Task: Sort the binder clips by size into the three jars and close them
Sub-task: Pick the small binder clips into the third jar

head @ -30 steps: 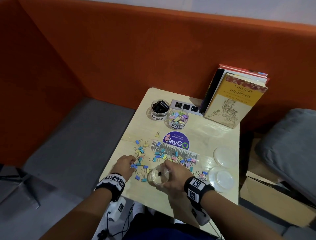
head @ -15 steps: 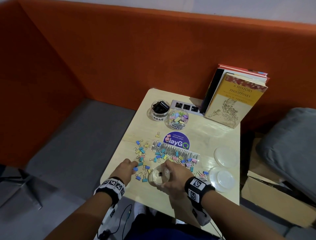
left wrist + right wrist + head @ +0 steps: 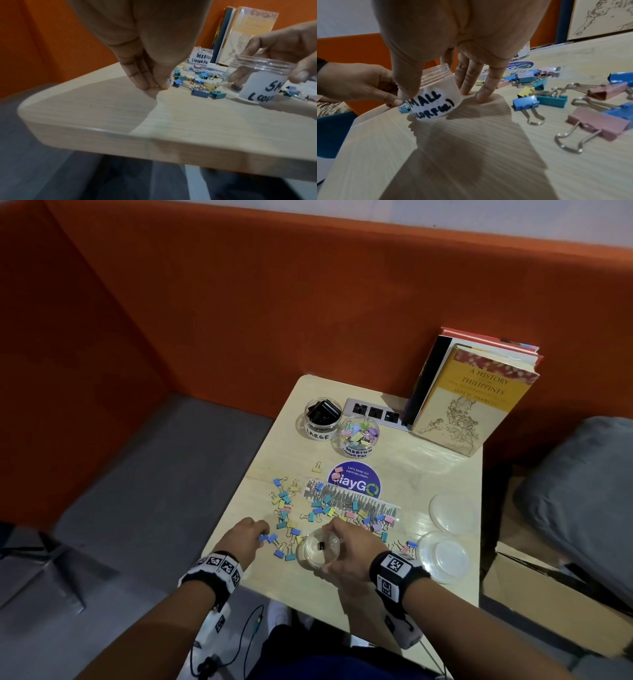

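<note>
My right hand (image 3: 337, 546) grips the open clear jar (image 3: 318, 553) labelled SMALL (image 3: 435, 100), which stands near the table's front edge with one dark clip inside. Just left of it, my left hand (image 3: 253, 532) has its fingertips (image 3: 154, 85) pinched together low on the table, on a small blue binder clip (image 3: 263, 537). Several small pastel clips (image 3: 322, 510) lie scattered beyond both hands. The LARGE jar (image 3: 322, 419) holds black clips. The MEDIUM jar (image 3: 359, 436) holds coloured clips. Both stand open at the back.
Two clear lids (image 3: 452, 511) (image 3: 443, 556) lie at the table's right side. Books (image 3: 472, 398) lean on the orange wall behind a power strip (image 3: 373, 414). A round purple sticker (image 3: 354, 481) marks the tabletop (image 3: 411, 470). The table's left corner (image 3: 51, 108) is close to my left hand.
My left hand has drawn back slightly toward the near edge and its fingers have closed together at the blue clip. The right hand and the jar have stayed in place.
</note>
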Available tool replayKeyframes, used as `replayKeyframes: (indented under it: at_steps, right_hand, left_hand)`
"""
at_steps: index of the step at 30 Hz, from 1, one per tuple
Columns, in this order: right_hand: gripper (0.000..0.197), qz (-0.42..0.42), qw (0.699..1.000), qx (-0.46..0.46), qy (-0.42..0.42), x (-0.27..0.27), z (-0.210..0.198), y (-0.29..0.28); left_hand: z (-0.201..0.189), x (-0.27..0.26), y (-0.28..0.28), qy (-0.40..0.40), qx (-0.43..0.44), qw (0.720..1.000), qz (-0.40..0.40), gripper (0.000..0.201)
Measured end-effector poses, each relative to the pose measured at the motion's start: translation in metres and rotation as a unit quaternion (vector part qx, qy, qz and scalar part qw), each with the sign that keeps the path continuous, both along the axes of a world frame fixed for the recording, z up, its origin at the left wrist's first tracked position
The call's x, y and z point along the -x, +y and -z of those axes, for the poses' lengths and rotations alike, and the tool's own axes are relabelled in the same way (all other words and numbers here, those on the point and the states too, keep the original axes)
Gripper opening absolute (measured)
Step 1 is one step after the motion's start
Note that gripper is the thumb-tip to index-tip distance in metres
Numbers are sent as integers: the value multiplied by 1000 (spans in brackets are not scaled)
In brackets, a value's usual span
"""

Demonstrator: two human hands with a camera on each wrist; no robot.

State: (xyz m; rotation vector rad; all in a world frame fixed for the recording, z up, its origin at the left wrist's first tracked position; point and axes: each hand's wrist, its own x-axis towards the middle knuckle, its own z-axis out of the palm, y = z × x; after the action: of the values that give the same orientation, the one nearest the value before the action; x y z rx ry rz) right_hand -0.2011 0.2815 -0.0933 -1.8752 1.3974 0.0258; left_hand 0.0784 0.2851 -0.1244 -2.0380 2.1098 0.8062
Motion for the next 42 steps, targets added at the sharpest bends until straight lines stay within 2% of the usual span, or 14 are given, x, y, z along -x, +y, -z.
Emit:
replayKeyframes:
  at_steps: [3,6,11,15,18,20,23,25,29,37,42]
  right_hand:
    - [71,-3,1000,-2,1,1,0,0]
    - [70,-6,1000,-1,-1,1,-2,0]
    - [67,-6,1000,-4,-10,0,-1,0]
    - [64,-5,1000,-3,-21,-1,-4,2]
    - [60,-9,1000,-6,-20,-1,-6,2]
    - [62,3,1000,-3,-21,-1,-4,3]
    - [70,5,1000,-3,-16,0,-3,3]
    - [70,1,1000,-2,-13,1,-2,2]
    - [67,-2,1000,0,-10,1,-1,2]
    - [66,0,1000,-4,-11,1,-4,2]
    - [68,4,1000,-3,-16,1,-3,3]
  left_hand:
    - [-5,0,1,-12,15,1000,-2,19]
    - [-12,8,2,14,52,998,-16,18]
    - [-42,48,2,141,122,981,46,13]
    - [-56,79,4,176,96,970,134,17]
    - [-53,81,5,181,80,972,126,27]
    - [-49,71,4,182,88,975,91,25]
    - [-37,48,4,129,101,986,36,14]
    - [-30,33,7,72,70,995,18,5]
    - [-14,23,18,32,10,998,49,27]
    - [-8,32,16,-57,15,992,114,27]
    - [-5,36,20,-54,28,993,105,28]
